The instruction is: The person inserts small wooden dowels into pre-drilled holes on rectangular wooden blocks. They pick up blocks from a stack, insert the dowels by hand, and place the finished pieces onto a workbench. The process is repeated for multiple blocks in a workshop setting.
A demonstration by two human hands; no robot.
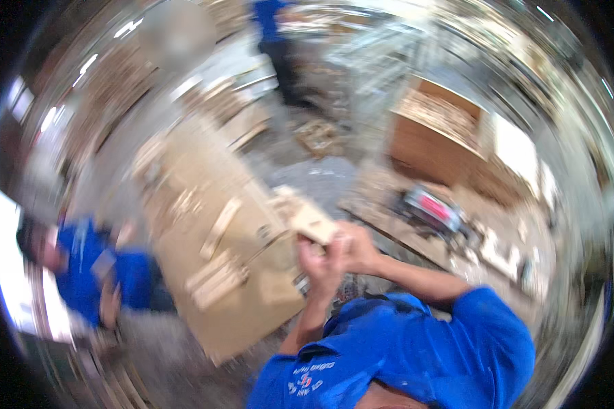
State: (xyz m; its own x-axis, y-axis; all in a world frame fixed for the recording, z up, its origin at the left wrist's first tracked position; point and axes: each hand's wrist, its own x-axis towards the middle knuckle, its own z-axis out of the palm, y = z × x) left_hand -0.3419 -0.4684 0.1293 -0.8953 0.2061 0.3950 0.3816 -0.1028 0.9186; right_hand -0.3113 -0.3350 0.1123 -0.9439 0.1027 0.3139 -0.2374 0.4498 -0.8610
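Between my two hands is a bundle of pale wooden pieces [312, 223], held over the right edge of the tan worktable. My left hand [320, 264] grips its near end from below and the left, fingers curled upward. My right hand [356, 247] is closed round the same end from the right, close against the left. Motion blur hides how many pieces are in the bundle. On the tan worktable [252, 326] beside my hands lie a small stack of wooden strips [216, 278], a single longer strip [220, 228] and several small pieces [186, 202].
A co-worker in blue [102, 269] stands at the table's left side; another person [278, 51] is at the back. To the right, a bench [382, 208] bears a red-and-grey machine [432, 209] and loose wood pieces. Behind it sits a brown box [423, 146] full of wooden pieces.
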